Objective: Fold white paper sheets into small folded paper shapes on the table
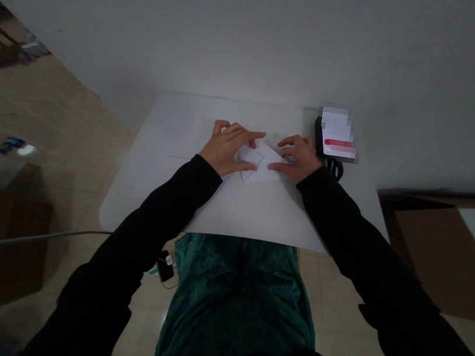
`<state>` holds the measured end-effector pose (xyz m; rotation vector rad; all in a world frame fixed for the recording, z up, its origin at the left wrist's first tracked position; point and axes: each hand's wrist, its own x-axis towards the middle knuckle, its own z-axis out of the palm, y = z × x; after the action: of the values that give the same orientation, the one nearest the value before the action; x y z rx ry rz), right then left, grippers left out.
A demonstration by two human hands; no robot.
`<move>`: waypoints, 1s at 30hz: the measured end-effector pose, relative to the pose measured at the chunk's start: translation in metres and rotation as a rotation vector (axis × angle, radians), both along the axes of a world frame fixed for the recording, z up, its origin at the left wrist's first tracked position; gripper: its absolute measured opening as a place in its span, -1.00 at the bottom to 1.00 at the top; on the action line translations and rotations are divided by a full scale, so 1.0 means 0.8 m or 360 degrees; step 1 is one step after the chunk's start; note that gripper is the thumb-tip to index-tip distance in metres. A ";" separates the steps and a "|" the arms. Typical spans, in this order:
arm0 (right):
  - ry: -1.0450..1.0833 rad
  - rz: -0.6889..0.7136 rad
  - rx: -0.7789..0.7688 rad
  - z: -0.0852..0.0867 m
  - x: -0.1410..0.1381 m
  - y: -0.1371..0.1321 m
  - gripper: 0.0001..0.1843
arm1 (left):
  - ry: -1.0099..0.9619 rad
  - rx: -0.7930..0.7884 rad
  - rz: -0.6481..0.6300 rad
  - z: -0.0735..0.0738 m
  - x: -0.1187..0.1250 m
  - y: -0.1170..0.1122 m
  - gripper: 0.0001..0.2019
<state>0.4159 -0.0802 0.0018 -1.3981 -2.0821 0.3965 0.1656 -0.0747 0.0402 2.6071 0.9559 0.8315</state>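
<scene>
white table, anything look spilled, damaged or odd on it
No spill or damage is visible on the white table. The one odd spot is the pale item beside the right hand: its face shows as coarse square blocks, so its details cannot be read.

The folded white paper [272, 156] lies on the pale surface [267, 220], roughly midway across it, its left and right ends partly covered. Thin dark angled lines mark its left part, and one corner points nearward.
</scene>
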 end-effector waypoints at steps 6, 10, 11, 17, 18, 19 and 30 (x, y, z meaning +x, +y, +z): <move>-0.0284 0.0120 -0.0164 0.023 -0.005 -0.007 -0.74 | 0.0185 -0.0008 -0.0013 0.001 -0.001 0.004 -0.11; -0.0457 0.0198 -0.0188 0.036 -0.007 -0.010 -0.78 | 0.0275 -0.0056 -0.0060 0.000 -0.001 0.002 -0.16; -0.0450 0.0168 -0.0141 0.037 -0.009 -0.011 -0.77 | 0.0285 -0.0058 -0.0062 0.000 0.000 0.000 -0.19; -0.0338 -0.0058 0.0174 0.034 -0.026 -0.021 -0.69 | 0.0331 -0.0062 0.0011 -0.005 0.004 -0.004 -0.31; -0.0339 -0.0097 0.0125 0.034 -0.029 -0.023 -0.69 | 0.0316 -0.0070 0.0012 -0.006 0.005 -0.003 -0.33; -0.0344 -0.0132 0.0042 0.034 -0.032 -0.025 -0.68 | 0.0296 -0.0076 0.0011 -0.008 0.005 -0.002 -0.35; -0.0112 -0.0234 -0.0167 0.007 -0.036 -0.013 -0.69 | 0.0135 -0.0122 0.0044 -0.025 0.002 0.008 -0.65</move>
<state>0.3872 -0.0910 0.0077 -1.6370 -2.0231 0.4059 0.1670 -0.0679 0.0200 2.5873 1.0279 0.6812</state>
